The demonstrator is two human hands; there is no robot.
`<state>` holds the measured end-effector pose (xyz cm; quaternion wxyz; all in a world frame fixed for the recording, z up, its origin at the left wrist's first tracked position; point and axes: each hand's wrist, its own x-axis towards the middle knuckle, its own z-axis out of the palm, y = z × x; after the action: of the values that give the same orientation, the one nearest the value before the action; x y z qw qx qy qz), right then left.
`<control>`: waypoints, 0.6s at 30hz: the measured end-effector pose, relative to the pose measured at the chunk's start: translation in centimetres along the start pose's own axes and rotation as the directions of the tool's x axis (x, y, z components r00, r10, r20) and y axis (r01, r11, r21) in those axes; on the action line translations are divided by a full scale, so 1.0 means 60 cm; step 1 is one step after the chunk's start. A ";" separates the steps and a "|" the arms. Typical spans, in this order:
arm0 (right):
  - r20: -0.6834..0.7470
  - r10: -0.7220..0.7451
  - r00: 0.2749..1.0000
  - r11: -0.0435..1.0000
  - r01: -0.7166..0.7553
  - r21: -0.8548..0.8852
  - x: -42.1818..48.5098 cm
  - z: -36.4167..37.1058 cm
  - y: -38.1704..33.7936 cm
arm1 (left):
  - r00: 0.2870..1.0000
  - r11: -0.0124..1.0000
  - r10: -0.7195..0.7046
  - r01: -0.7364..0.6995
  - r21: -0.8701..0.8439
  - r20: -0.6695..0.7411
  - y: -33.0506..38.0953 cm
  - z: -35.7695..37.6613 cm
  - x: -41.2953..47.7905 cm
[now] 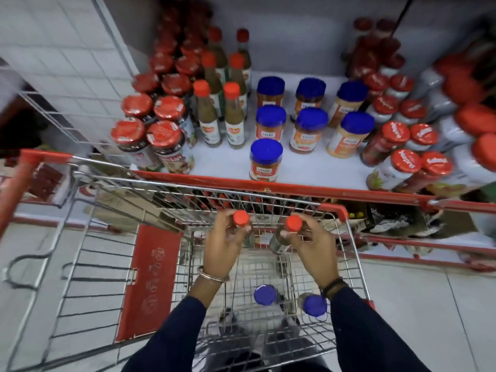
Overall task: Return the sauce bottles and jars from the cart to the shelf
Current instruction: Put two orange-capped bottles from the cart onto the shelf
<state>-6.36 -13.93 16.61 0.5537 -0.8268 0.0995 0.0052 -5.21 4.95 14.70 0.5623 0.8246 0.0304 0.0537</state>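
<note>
My left hand (224, 244) grips an orange-capped sauce bottle (240, 218) by its neck, just above the far end of the wire cart (268, 208). Beside it my right hand (312, 247) holds a second orange-capped sauce bottle (293, 223) the same way. Both bottles stand roughly upright over the basket. Two blue-lidded jars (265, 294) (314, 305) lie low in the cart between my forearms. Ahead is the white shelf (308, 167) with a red front edge, with matching orange-capped bottles (233, 114) and blue-lidded jars (266, 159) on it.
Red-lidded jars (163, 135) crowd the shelf's left side and more red-lidded jars (402, 162) lean at its right. A red child-seat flap (150, 277) stands in the cart's left half. A lower shelf (402, 245) with packets runs below, to the right.
</note>
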 end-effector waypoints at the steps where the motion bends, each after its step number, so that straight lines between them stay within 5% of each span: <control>1: 0.003 -0.032 0.999 0.999 0.032 0.016 -0.004 -0.001 -0.025 | 0.999 0.999 0.024 -0.025 -0.025 -0.027 0.022 -0.018 0.001; 7: -0.014 -0.212 0.977 0.971 0.213 0.108 0.007 0.000 -0.165 | 0.984 0.974 0.102 -0.129 -0.187 -0.148 0.124 -0.106 0.036; 18: -0.108 -0.403 0.909 0.906 0.413 0.090 0.124 0.062 -0.293 | 0.910 0.933 0.360 -0.356 0.058 -0.206 0.172 -0.172 0.166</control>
<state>4.30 -5.23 30.37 0.5827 -0.7967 -0.0516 -0.1520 3.31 11.80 28.60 0.5287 0.8109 -0.0603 0.2435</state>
